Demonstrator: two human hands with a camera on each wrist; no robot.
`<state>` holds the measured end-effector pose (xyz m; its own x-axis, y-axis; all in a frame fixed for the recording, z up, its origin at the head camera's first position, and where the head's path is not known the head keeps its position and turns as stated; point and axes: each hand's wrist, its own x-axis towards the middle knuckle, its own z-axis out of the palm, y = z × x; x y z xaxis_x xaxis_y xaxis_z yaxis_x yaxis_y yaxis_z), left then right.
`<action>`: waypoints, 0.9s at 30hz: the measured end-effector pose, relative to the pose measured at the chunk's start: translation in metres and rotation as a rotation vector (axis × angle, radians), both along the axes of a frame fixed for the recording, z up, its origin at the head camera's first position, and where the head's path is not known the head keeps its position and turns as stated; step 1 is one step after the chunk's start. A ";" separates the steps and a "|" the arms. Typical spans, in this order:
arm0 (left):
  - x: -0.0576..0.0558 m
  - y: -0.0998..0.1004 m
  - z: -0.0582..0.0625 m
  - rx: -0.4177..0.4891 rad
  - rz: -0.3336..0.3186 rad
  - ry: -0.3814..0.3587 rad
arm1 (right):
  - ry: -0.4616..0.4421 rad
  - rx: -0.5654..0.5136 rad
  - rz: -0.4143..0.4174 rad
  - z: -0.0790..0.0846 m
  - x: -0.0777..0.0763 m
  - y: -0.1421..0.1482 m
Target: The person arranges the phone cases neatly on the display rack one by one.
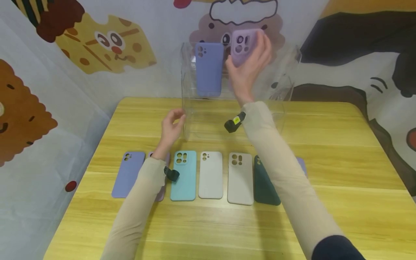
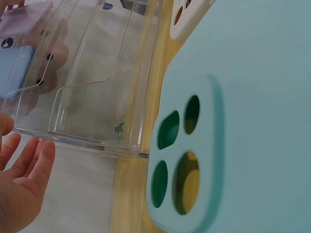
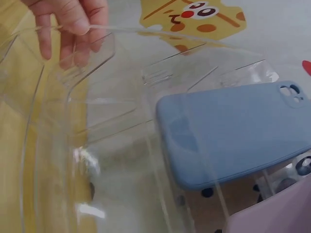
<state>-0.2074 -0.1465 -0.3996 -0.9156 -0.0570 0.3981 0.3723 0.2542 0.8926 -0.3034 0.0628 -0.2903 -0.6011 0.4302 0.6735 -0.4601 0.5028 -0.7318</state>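
My right hand (image 1: 248, 66) grips a light purple phone case (image 1: 239, 50) with a large camera cutout, at the upper tier of a clear acrylic display stand (image 1: 203, 119). Left of it, a blue-violet phone case (image 1: 209, 70) leans upright in that tier. My left hand (image 1: 172, 126) is at the stand's left side, its fingers loosely bent. In the left wrist view, the left hand's fingertips (image 2: 47, 148) lie by the clear edge; whether they press on it is hard to tell. The purple case's lower part is partly hidden behind the right hand.
Phone cases lie in a row on the wooden table (image 1: 338, 144): blue-violet (image 1: 128, 175), a purple one partly under the left arm, turquoise (image 1: 183, 180), white (image 1: 210, 177), beige (image 1: 240, 180) and dark green (image 1: 266, 186). Another violet case is mostly behind the right sleeve. A cartoon-printed cloth hangs behind.
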 end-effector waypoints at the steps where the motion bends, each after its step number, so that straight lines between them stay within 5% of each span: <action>1: 0.000 0.000 0.000 0.000 -0.001 -0.002 | 0.017 -0.004 -0.002 -0.002 0.000 0.000; 7: 0.002 0.000 0.001 -0.003 -0.002 -0.002 | 0.058 -0.006 -0.040 -0.010 0.000 -0.003; 19: 0.001 0.001 0.001 0.003 -0.003 0.036 | -0.041 0.030 -0.129 -0.016 0.004 -0.007; 27: 0.003 0.001 0.003 0.005 0.006 -0.009 | -0.055 0.061 -0.146 -0.017 0.004 -0.008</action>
<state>-0.2046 -0.1450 -0.3970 -0.9187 -0.0649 0.3897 0.3628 0.2516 0.8972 -0.2994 0.0546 -0.3075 -0.5719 0.4752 0.6687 -0.3389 0.6055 -0.7201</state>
